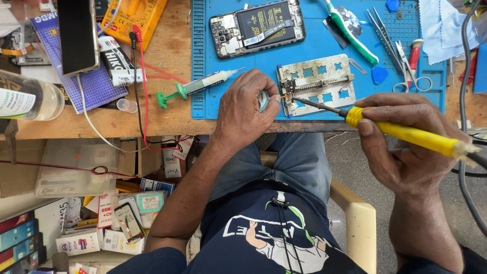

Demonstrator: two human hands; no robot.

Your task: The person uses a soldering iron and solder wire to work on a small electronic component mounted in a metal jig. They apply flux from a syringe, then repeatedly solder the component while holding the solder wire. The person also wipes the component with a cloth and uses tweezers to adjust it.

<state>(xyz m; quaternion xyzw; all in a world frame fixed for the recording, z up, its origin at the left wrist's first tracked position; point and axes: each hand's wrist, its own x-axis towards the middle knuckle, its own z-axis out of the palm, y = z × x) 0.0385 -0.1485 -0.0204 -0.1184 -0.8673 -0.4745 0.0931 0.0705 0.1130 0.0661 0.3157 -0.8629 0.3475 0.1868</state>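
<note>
Two hands: both work at the near edge of the blue mat (314, 50), over the metal holder plate (317, 83).
Right hand (406, 147): it is closed around the yellow soldering iron (406, 133), fingers wrapped on the handle like a pen; the cable leaves behind the hand.
Iron tip: it reaches forward and left from this grip and meets the left edge of the holder plate, just beside the left fingertips.
Left hand (243, 109): it is closed on a small round spool (263, 99), mostly hidden, pinched between thumb and fingers.
Doing it well: I judge the tip needs a short, steady touch, and the left hand should stay braced on the mat.
Around: an opened phone (257, 26) lies beyond the left hand; a syringe (200, 85) is to its left, tweezers (383, 33) beyond the right.
</note>
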